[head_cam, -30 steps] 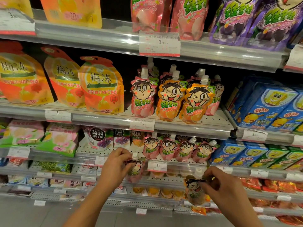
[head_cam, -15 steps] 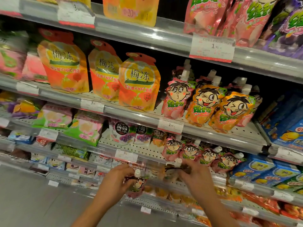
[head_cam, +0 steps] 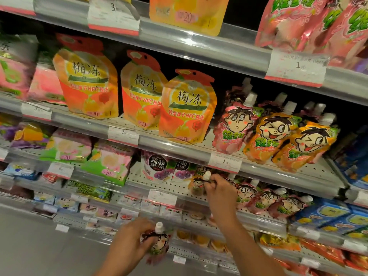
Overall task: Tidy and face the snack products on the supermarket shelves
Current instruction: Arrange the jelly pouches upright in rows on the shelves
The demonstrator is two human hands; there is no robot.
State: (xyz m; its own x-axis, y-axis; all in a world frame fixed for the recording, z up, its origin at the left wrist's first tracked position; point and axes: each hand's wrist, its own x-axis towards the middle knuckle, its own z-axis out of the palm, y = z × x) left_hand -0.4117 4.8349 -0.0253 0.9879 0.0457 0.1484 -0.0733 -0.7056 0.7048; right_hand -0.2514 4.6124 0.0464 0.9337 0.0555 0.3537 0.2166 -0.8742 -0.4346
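Left hand point(head_cam: 127, 240): closing around a small spouted pouch point(head_cam: 158, 243), fingers wrapping its upper part just under the white cap; holding it in the air, low and to the left of the price tag point(head_cam: 162, 196), out in front of the lower shelves.

Right hand point(head_cam: 220, 193): reaching up to the shelf just right of the price tag, fingertips pinching the neck of a second spouted pouch point(head_cam: 199, 185) right below its white cap; pouch standing on the perforated shelf point(head_cam: 173, 186), touching the hand.

Row of cartoon-face pouches point(head_cam: 268, 201): lying tilted on the same shelf, further right of the price tag, just beside the right hand.

Dark-label jelly cups point(head_cam: 159, 168): sitting above and slightly left of the price tag, near the second pouch.

Green and pink bags point(head_cam: 108, 163): resting well left of the price tag on the same level.

Orange plum-jelly bags point(head_cam: 187, 108): standing upright one shelf above the price tag, three in a row, overlapping slightly.

Large cartoon-face pouches point(head_cam: 270, 136): leaning together up and to the right of the price tag, pink one leftmost, two orange ones beside it.

Blue boxes point(head_cam: 326, 216): sitting far right of the price tag, partly blurred.
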